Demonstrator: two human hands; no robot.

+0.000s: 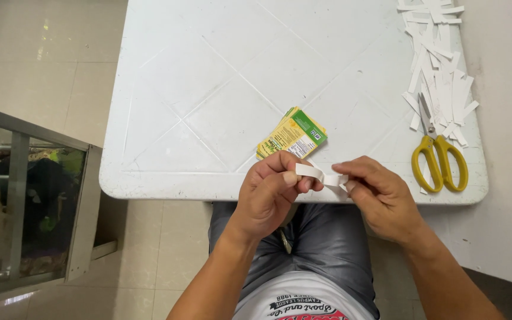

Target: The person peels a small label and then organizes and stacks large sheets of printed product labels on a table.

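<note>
Seen from above, a seated person holds one short white paper strip (322,175) between both hands, just over the near edge of a white table (220,89). The left hand (271,192) pinches the strip's left end between thumb and fingers; the right hand (377,192) pinches the right end, so both are clamped on the same strip, close together. The strip bends in the middle, apparently being folded or curled. Doing this well likely calls for keeping both pinches firm and the edges aligned, so the thin paper creases cleanly without tearing.

Counted: one strip in hand; one pair of yellow-handled scissors (440,157) at the right; one small stack of yellow-and-green cards (291,135) just beyond the hands, number unclear; one loose pile of white strips (440,65) at the far right, too many and overlapping to count.
</note>
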